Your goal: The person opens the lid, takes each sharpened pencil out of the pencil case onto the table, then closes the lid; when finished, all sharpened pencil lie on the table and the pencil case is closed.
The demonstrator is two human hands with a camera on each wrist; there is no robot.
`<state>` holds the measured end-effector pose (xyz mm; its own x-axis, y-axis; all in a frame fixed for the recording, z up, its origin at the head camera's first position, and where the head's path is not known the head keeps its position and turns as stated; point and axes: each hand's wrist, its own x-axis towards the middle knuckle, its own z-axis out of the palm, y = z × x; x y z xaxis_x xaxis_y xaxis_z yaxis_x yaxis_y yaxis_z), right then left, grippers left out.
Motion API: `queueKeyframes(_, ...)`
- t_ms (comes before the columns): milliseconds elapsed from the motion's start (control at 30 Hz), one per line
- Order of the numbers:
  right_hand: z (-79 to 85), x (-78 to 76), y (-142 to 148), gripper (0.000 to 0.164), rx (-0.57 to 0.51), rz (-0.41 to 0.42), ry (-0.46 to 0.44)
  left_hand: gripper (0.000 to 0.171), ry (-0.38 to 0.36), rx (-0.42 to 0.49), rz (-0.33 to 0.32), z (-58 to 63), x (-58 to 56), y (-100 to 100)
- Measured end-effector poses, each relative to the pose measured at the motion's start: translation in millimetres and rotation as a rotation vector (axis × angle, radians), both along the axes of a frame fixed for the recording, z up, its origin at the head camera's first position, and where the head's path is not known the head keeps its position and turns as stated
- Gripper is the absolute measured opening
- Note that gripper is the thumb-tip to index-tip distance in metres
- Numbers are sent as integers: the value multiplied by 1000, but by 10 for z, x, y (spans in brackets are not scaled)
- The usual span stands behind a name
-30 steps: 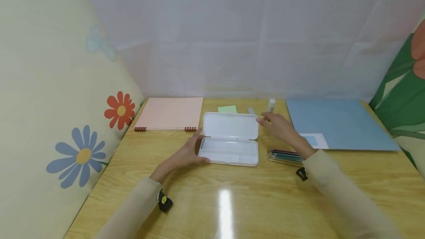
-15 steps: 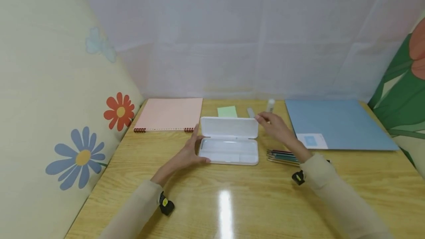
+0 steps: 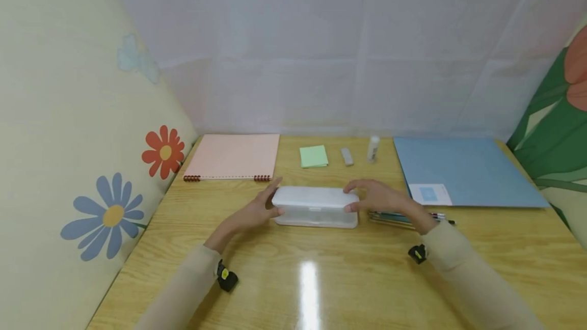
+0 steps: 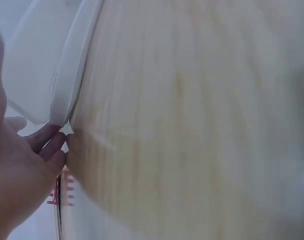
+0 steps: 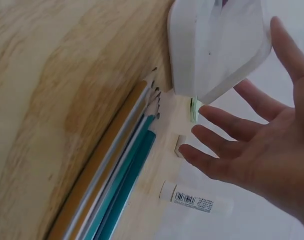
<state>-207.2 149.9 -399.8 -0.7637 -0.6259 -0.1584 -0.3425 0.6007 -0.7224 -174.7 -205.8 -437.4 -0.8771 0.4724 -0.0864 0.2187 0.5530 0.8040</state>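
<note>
A white plastic pencil case (image 3: 316,217) lies mid-table, its lid (image 3: 312,196) tipped forward over the base with a gap at the front. Around its left end, my left hand (image 3: 247,214) holds the case, thumb near the front corner and fingers behind. Seen from the left wrist, several fingertips (image 4: 54,142) of that hand sit at the case's corner (image 4: 66,85). My right hand (image 3: 378,197) holds the lid's right end between thumb and index finger. In the right wrist view, its other fingers (image 5: 222,145) extend past the lid (image 5: 237,55).
Several pencils (image 3: 390,218) lie under the right wrist. Behind the case are green sticky notes (image 3: 314,156), an eraser (image 3: 347,157) and an upright glue stick (image 3: 373,149). A pink spiral notebook (image 3: 236,156) is at back left, a blue folder (image 3: 468,169) at back right.
The lid has swung from standing open at the back to leaning forward over the base. My right hand has come down and toward me with it; the left hand stays at the left end.
</note>
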Motion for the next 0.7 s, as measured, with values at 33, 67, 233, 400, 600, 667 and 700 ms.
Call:
queueKeyframes(33, -8, 8, -4, 64, 17, 24, 13, 89, -12, -3, -13, 13, -6, -9)
queueKeyframes(67, -13, 15, -10, 66, 35, 41, 25, 85, -15, -18, -22, 25, -13, -13)
queueKeyframes(233, -24, 42, -60, 69, 79, 75, 88, 84, -5, -102, -14, 70, -54, 15)
queueKeyframes(400, -73, 89, -106, 71, 92, 51, 145, 88, 14, -157, -18, 103, -81, 54)
queueKeyframes(600, -111, 183, -156, 76, 132, 6, 192, 93, 37, -188, -23, 97, -65, 80)
queueKeyframes(667, -117, 197, -172, 76, 151, 4, 213, 93, 53, -199, -19, 84, -56, 85)
queueKeyframes(700, -121, 200, -179, 77, 163, 3, 222, 93, 60, -201, -16, 78, -52, 88)
